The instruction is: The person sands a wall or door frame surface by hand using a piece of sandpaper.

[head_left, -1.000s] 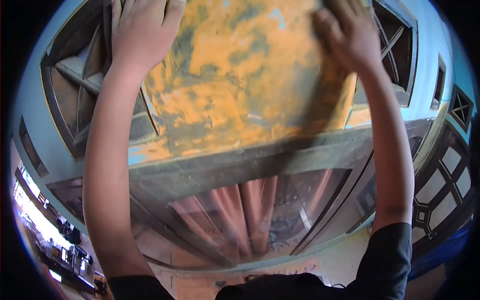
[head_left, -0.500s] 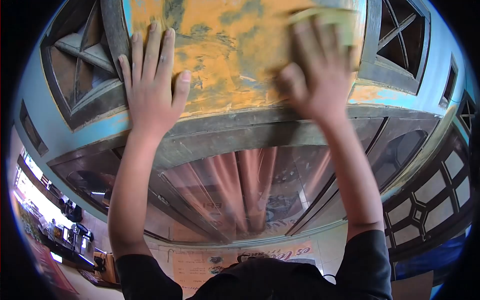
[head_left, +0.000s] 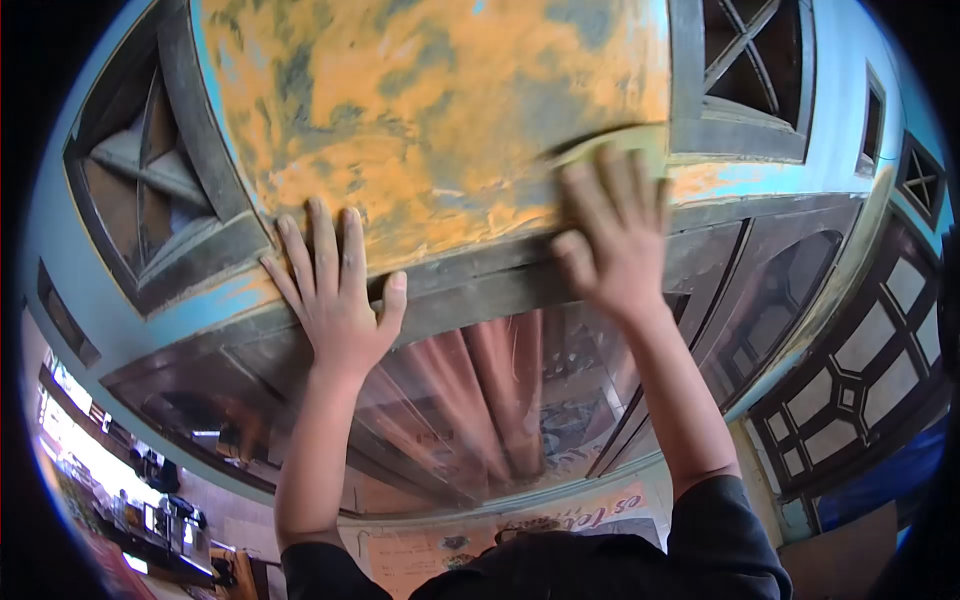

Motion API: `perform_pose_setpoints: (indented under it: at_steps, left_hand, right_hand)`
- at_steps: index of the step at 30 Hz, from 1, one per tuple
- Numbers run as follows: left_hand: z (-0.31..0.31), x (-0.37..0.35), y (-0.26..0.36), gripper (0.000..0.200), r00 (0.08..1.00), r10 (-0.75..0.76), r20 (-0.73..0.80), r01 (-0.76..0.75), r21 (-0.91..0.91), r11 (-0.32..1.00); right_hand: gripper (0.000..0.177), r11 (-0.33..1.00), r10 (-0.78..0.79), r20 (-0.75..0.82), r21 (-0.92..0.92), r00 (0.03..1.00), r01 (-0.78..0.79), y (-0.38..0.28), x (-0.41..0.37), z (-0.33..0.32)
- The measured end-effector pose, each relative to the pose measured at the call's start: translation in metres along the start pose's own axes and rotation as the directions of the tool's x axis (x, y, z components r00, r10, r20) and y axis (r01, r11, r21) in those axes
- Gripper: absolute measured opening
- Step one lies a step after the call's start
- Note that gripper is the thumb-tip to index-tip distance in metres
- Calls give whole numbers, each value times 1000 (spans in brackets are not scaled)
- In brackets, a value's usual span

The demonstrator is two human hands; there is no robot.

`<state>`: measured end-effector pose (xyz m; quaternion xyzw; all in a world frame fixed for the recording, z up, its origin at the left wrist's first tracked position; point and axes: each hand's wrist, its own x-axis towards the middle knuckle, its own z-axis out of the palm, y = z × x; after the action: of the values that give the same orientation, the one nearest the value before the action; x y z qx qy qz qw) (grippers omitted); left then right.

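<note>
My left hand (head_left: 340,300) lies flat with spread fingers across the dark wooden beam (head_left: 480,272), its fingertips on the lower edge of the patchy orange and grey wall panel (head_left: 430,110). Under my right hand (head_left: 622,245) is a pale yellow sheet of sandpaper (head_left: 652,148), pressed against the panel's lower right part. The fingers of that hand are blurred and lie over the sheet, with its upper edge showing beyond them. The panel's paint is uneven, with grey smears and thin blue strips along its sides.
Dark-framed vents with crossed bars flank the panel, one at left (head_left: 150,170) and one at right (head_left: 750,60). Below the beam are glass panes with pinkish curtains (head_left: 505,400) behind. A lattice window (head_left: 850,390) stands at right, and a cluttered counter (head_left: 170,530) at lower left.
Both hands have come down the panel; the left also shifted right, from the orange surface to the beam. The sandpaper moved down with my right hand. The view has tilted slightly.
</note>
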<state>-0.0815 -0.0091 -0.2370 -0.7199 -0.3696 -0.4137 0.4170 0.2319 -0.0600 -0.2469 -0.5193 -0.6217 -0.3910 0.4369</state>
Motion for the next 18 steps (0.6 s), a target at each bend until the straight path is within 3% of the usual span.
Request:
perform_pose_setpoints:
  at_steps: [1,3,6,9,10,13,15,18]
  left_hand:
    - [0,3,4,76,1000,27,11,-27,20,999]
    - [1,11,14,76,997,69,36,-70,31,997]
    - [-2,34,42,76,990,132,54,-132,-3,991]
    - [-5,56,72,76,973,203,108,-201,-31,979]
    - [-3,62,82,75,969,219,114,-212,-73,975]
    - [1,78,110,75,940,315,129,-303,-107,947]
    - [5,87,126,75,925,360,124,-343,-135,929]
    - [12,94,145,75,900,413,140,-392,-157,907]
  right_hand:
    - [69,987,161,-136,29,977,-159,17,3,4]
    - [68,974,224,-193,28,955,-223,23,-4,4]
    - [65,986,-167,75,7,983,167,12,-28,-5]
    - [65,989,137,-89,-35,987,-141,63,-22,-14]
    - [66,948,317,-209,47,925,-314,77,-18,-12]
    - [66,982,189,-140,4,972,-190,65,-33,-13]
    - [67,999,-8,17,-35,1000,8,76,-44,-21]
    - [66,949,299,-201,-36,933,-312,124,-36,-25]
